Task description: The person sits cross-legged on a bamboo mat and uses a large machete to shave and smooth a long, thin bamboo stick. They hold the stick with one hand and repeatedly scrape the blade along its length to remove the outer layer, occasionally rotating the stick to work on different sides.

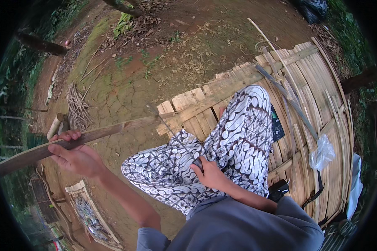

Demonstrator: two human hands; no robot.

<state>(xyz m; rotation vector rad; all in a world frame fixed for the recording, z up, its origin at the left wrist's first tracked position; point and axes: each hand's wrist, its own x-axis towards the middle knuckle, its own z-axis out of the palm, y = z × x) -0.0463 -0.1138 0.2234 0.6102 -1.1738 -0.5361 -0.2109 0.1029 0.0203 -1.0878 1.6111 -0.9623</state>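
My left hand (73, 154) is closed round a long brownish strip of split bamboo (100, 131), held out to the left and reaching across toward my knees. In front of my lap, my right hand (211, 173) grips the dark handle of a knife (180, 141). Its thin blade slants up and to the left, and its far part meets or crosses the strip near that strip's right end. Whether the edge bites into the bamboo is too small to tell. My legs, in patterned black-and-white trousers (234, 142), are folded beneath both hands.
I sit on a bamboo slat platform (310, 88). On it are a grey-green bamboo pole (295, 106), thin strips, a clear plastic bag (322, 151) and a dark flat device (276, 123). Curly shavings (209, 46) and a stick bundle (77, 106) lie on the earth.
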